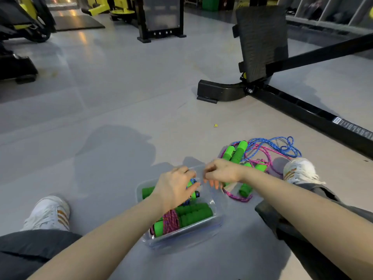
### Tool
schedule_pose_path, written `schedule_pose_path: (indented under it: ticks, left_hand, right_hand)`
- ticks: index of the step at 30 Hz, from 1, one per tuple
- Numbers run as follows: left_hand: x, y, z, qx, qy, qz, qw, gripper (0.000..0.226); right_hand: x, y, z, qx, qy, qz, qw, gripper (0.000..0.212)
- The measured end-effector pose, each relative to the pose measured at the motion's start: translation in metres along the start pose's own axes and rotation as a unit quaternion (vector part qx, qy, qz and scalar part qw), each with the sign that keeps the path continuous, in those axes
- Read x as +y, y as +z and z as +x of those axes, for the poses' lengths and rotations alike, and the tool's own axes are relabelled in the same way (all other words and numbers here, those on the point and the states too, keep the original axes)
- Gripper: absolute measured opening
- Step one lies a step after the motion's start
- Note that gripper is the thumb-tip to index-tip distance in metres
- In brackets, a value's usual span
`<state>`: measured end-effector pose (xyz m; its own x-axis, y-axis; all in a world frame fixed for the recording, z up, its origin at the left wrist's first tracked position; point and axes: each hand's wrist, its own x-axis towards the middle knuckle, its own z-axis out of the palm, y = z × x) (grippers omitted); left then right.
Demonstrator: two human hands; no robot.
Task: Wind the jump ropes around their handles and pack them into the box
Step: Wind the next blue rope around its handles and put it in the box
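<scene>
Box (182,238) sits on the floor between the legs, long side running roughly left-right and a bit skewed. Inside it, the pink bundle (191,216) lies along that long side at the near wall. The blue bundle (194,196) is behind it on the same axis, mostly hidden under the left hand (174,187). Left hand's fingers curl down over the blue bundle, looks like it's seating it in the box. Right hand (221,172) is at the box's far right corner with fingers curled. It may be pinching rope or the rim, can't tell from this angle. Loose ropes (268,150), pink and blue and not yet wound, are heaped on the floor right of the box and beyond it, just past the right wrist and next to the right shoe (300,170). Two of their handles (239,151) lie side by side, long axes pointing away and slightly right. More green handles sit partly hidden behind the right forearm. Key relation: the loose pile is on the right hand's side, so my read is the right hand is much the nearer one for the next pickup, a short reach outward to a handle end. Left would have to cross over the box. Tangle risk: pink and blue are interlaced, so pulling one handle will likely drag the other rope along.
</scene>
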<state>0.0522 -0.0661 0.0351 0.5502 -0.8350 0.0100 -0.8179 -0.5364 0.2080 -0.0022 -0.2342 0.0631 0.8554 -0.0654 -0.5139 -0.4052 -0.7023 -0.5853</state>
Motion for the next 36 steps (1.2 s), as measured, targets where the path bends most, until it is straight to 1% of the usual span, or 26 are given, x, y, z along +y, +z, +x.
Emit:
schedule_pose_path:
  ticks: [3, 5, 7, 9, 10, 13, 16, 18, 19, 21, 23, 25, 27, 28, 29, 30, 31, 33, 34, 36]
  left_hand:
    - [0.03, -0.006, 0.038, 0.026, -0.023, -0.053, 0.998, 0.034]
    - [0.047, -0.003, 0.059, 0.028, -0.04, -0.08, 0.996, 0.032]
    - [0.064, 0.004, 0.082, 0.016, -0.043, -0.09, 0.995, 0.03]
    - [0.078, 0.011, 0.106, -0.001, -0.046, -0.086, 0.995, 0.029]
    - [0.083, 0.014, 0.119, -0.007, -0.054, -0.087, 0.995, 0.029]
    - [0.09, 0.027, 0.153, -0.04, -0.114, -0.098, 0.988, 0.031]
    - [0.09, 0.047, 0.178, -0.093, -0.157, -0.061, 0.981, 0.032]
    - [0.091, 0.062, 0.188, -0.13, -0.176, -0.044, 0.975, 0.034]
    - [0.091, 0.068, 0.19, -0.144, -0.181, -0.041, 0.972, 0.034]
    - [0.09, 0.076, 0.187, -0.149, -0.187, -0.037, 0.97, 0.033]
    - [0.086, 0.081, 0.18, -0.155, -0.187, -0.044, 0.969, 0.033]
    - [0.084, 0.081, 0.175, -0.17, -0.19, -0.081, 0.963, 0.033]
    - [0.084, 0.07, 0.175, -0.159, -0.223, -0.169, 0.947, 0.033]
    - [0.084, 0.061, 0.177, -0.144, -0.245, -0.22, 0.933, 0.033]
    - [0.082, 0.052, 0.178, -0.124, -0.261, -0.27, 0.919, 0.031]
    - [0.08, 0.037, 0.178, -0.108, -0.277, -0.329, 0.896, 0.03]
    - [0.078, 0.022, 0.177, -0.095, -0.294, -0.396, 0.865, 0.035]
    - [0.069, -0.011, 0.173, -0.088, -0.329, -0.5, 0.796, 0.045]
    - [0.063, -0.028, 0.169, -0.083, -0.335, -0.53, 0.775, 0.043]
    - [0.052, -0.062, 0.16, -0.053, -0.327, -0.586, 0.74, 0.032]
  right_hand:
    - [0.032, -0.026, -0.003, 0.132, 0.032, 0.031, 0.99, 0.026]
    - [0.052, -0.034, -0.006, 0.19, 0.052, 0.026, 0.98, 0.026]
    - [0.072, -0.039, -0.006, 0.198, 0.071, -0.005, 0.978, 0.026]
    - [0.088, -0.043, 0.004, 0.202, 0.103, -0.038, 0.973, 0.034]
    - [0.095, -0.045, 0.011, 0.21, 0.115, -0.036, 0.97, 0.038]
    - [0.11, -0.053, 0.037, 0.231, 0.139, -0.021, 0.963, 0.044]
    - [0.128, -0.051, 0.061, 0.213, 0.182, -0.06, 0.958, 0.048]
    - [0.139, -0.042, 0.072, 0.18, 0.214, -0.056, 0.959, 0.048]
    - [0.142, -0.036, 0.075, 0.176, 0.223, -0.045, 0.958, 0.048]
    - [0.142, -0.026, 0.076, 0.203, 0.223, -0.018, 0.953, 0.047]
    - [0.138, -0.017, 0.073, 0.239, 0.228, 0.011, 0.944, 0.041]
    - [0.134, -0.014, 0.067, 0.258, 0.238, 0.036, 0.936, 0.032]
    - [0.13, -0.022, 0.061, 0.278, 0.214, 0.113, 0.929, 0.028]
    - [0.125, -0.028, 0.058, 0.291, 0.178, 0.181, 0.923, 0.025]
    - [0.117, -0.036, 0.055, 0.299, 0.134, 0.26, 0.908, 0.021]
    - [0.105, -0.046, 0.049, 0.305, 0.099, 0.334, 0.886, 0.015]
    - [0.093, -0.058, 0.044, 0.307, 0.078, 0.389, 0.865, 0.01]
    - [0.065, -0.083, 0.033, 0.305, 0.041, 0.449, 0.839, 0.012]
    - [0.052, -0.095, 0.028, 0.307, 0.022, 0.46, 0.833, 0.011]
    - [0.024, -0.115, 0.014, 0.318, -0.013, 0.459, 0.83, 0.008]
